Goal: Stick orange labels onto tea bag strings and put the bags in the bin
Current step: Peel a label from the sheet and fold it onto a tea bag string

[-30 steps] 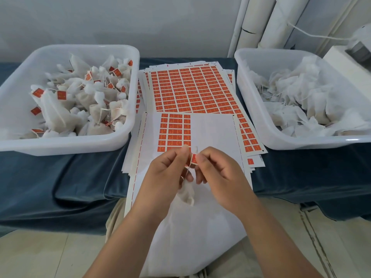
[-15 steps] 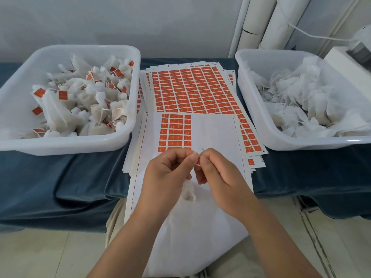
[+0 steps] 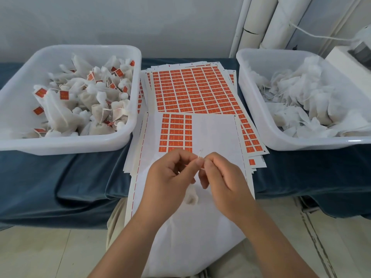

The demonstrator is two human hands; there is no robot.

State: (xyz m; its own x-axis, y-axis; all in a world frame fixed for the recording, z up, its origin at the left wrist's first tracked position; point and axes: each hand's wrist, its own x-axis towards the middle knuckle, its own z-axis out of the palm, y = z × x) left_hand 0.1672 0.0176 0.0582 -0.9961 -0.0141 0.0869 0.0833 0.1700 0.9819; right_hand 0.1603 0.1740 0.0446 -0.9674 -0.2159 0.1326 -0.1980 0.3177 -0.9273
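Left hand (image 3: 170,177) and right hand (image 3: 224,179) meet over the part-used label sheet (image 3: 212,137). Each pinches the tea bag string (image 3: 200,153) between thumb and forefinger. The tea bag (image 3: 191,197) dangles just below. Label hidden by fingertips. Labelled bags in left bin (image 3: 66,146), plain ones in right bin (image 3: 301,144).

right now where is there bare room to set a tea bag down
Bare blue cloth lies in front of the left bin, and again in front of the right bin. Crowded: label sheets fill the middle; both bins are heaped.
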